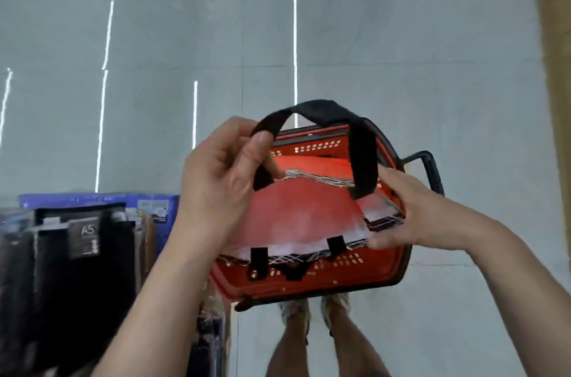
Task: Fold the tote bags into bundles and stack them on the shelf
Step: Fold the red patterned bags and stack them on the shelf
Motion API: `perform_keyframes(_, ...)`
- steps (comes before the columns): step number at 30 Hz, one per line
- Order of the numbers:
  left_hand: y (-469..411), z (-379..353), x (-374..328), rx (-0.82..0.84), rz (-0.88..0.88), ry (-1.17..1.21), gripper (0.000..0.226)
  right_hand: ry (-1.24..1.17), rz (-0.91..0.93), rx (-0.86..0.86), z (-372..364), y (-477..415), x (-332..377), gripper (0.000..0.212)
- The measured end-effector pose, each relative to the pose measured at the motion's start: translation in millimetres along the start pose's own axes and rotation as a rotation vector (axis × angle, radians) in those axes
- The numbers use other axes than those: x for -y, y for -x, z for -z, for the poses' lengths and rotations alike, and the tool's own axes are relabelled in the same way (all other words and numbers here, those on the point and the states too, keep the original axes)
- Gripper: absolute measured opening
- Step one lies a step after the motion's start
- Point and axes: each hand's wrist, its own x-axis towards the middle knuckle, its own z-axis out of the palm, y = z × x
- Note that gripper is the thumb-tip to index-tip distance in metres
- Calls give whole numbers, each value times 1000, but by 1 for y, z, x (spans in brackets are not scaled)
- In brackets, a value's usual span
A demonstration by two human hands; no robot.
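A red non-woven fabric tote bag (293, 216) is held flat in the air directly above a red plastic shopping basket (309, 287) with slotted walls and a black rim, covering most of the basket's opening. The left hand (216, 185) is over the basket's left side, its grip pinched between thumb and fingers on the left end of the bag's upper black strap handle (361, 157), which arches above the basket's far rim. The right hand (414, 209) is over the basket's right side, its grip clamped on the bag's right edge. The basket sits low over the grey floor (401, 36), with the person's feet (296, 311) just behind its near rim. Left of the basket stand black flat packs (77, 268), with a blue flat pack (102, 200) beyond them.
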Motion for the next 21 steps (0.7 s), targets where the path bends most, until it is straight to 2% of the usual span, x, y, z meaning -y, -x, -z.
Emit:
perform_keyframes(3, 7, 16, -63, -76, 6, 211, 17, 195, 30, -57, 0, 21, 30, 113)
perform_keyframes(4, 10, 19, -81, -96, 19, 266, 18, 199, 87, -122, -3, 27, 42, 100)
perform_keyframes(6, 18, 27, -111, -127, 38, 342, 18, 87, 192, -342, -3, 38, 62, 53)
perform_keyframes(7, 23, 32, -121, -139, 39, 341, 18, 19, 183, -450, 0, 47, 74, 35)
perform_keyframes(9, 33, 47, -133, -151, 15, 211, 16, -53, 132, -604, 9, 66, 99, 20)
perform_keyframes(10, 40, 56, -137, -115, -16, 65, 12, -44, 125, -653, 14, 75, 111, 18)
perform_keyframes(11, 49, 64, -141, -30, -47, -103, 6, -22, 117, -686, 19, 83, 123, 21)
perform_keyframes(12, 61, 68, -147, 89, -78, -278, 10, 8, 107, -701, 26, 90, 136, 25)
perform_keyframes(14, 90, 64, -155, 297, -158, -599, 38, 76, 88, -683, 39, 102, 162, 30)
perform_keyframes(16, 119, 45, -163, 388, -197, -808, 82, 143, 111, -606, 53, 116, 189, 30)
perform_keyframes(17, 130, 36, -163, 381, -203, -914, 96, 172, 131, -563, 59, 126, 203, 30)
perform_keyframes(19, 138, 27, -155, 198, -269, -1053, 98, 226, 149, -474, 69, 145, 226, 30)
perform_keyframes(21, 137, 31, -151, 23, -301, -947, 64, 191, 143, -404, 75, 162, 240, 32)
